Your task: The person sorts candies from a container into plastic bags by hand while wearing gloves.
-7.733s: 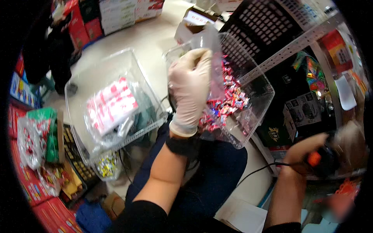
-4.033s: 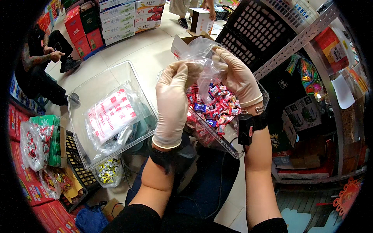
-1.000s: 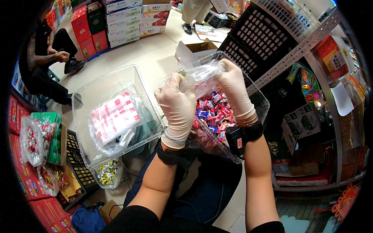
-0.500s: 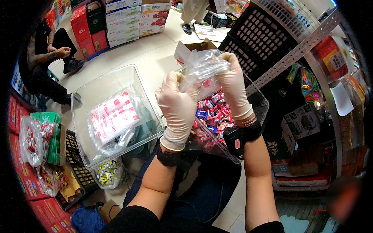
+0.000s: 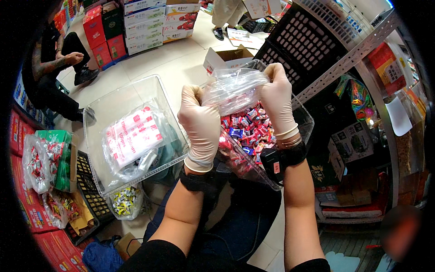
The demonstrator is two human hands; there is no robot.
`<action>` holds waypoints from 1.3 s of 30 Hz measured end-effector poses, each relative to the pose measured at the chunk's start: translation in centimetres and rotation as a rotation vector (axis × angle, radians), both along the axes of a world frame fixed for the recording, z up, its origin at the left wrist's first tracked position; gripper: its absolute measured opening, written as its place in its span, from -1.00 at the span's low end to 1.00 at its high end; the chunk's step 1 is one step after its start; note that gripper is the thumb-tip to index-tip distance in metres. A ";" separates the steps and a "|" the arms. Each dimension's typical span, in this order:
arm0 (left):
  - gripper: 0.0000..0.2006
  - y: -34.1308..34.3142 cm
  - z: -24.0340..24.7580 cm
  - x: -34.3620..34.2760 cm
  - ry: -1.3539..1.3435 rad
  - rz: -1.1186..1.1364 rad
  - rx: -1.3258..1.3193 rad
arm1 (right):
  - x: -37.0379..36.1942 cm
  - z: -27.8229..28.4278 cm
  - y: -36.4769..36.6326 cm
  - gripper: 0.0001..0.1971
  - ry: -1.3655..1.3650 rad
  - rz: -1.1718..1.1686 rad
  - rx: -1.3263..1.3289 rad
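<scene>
Both my hands wear pale thin gloves. Between them a clear plastic bag (image 5: 235, 86) is stretched sideways, its upper part gathered in folds. My left hand (image 5: 197, 122) is closed on one side of the bag, and my right hand (image 5: 277, 102) pinches the other side. Behind and below the bag sits a clear plastic bin (image 5: 253, 170) full of small wrapped candies (image 5: 249, 129), mostly red and pink with some blue. Red candy shows through the film, but I cannot tell whether any lies inside the bag.
To the left, a clear bin (image 5: 93, 149) holds a pack of plastic bags (image 5: 133, 136). Bagged yellow candies (image 5: 126, 201) lie below it. Black crates (image 5: 301, 45) and a metal shelf rail (image 5: 349, 56) stand at right. A seated person (image 5: 54, 77) is at far left.
My hands have moved slightly apart, pulling the bag wider and tauter. The crumpled plastic now lies in longer sideways folds.
</scene>
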State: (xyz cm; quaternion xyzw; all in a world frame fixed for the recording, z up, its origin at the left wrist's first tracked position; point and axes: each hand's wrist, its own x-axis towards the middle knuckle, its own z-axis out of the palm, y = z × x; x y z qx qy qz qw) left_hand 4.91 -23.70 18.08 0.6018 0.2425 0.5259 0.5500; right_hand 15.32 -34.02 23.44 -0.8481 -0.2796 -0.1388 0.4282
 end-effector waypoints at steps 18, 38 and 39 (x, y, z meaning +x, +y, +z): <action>-0.48 0.1 -0.2 0.0 0.388 0.074 0.481 | -0.6 0.0 0.5 -0.87 0.134 0.171 0.238; -0.62 0.1 -0.1 0.5 0.050 -0.140 0.047 | 1.6 -1.3 -0.6 -0.57 -0.048 0.231 -0.118; -0.57 0.2 -0.1 0.4 0.126 -0.080 0.198 | 1.7 -1.5 -0.5 -0.56 -0.064 0.256 -0.068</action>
